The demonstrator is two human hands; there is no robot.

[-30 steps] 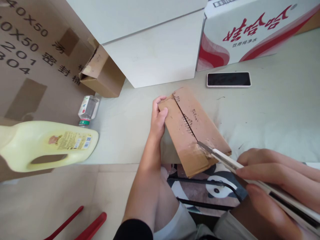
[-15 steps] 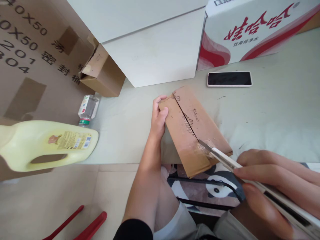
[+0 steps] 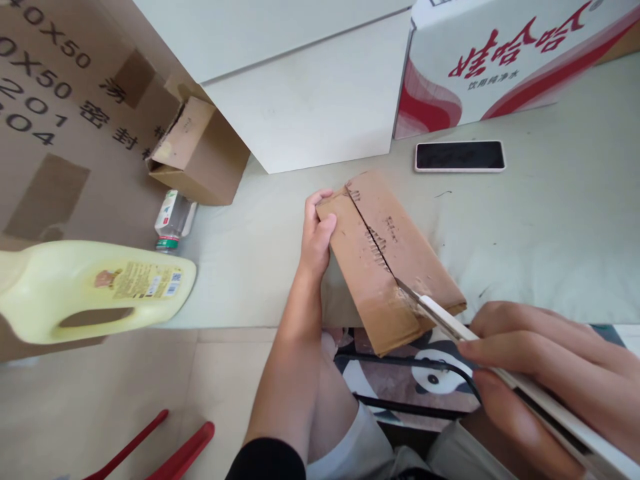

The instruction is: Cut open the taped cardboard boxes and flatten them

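Note:
A small brown cardboard box lies tilted at the front edge of the pale green surface, its top seam partly slit with ragged marks beside it. My left hand grips the box's far left corner, thumb on top and fingers round the side. In my right hand is a white utility knife, fingers wrapped round its handle. The blade tip touches the seam near the box's close end.
A phone lies beyond the box. White boxes and a red-and-white carton stand behind. At left are an open cardboard box, a clear bottle and a yellow jug.
My right hand and the knife have shifted slightly left, the blade still at the seam. The open cardboard box at left has moved a little left and closer. My left hand has kept its hold.

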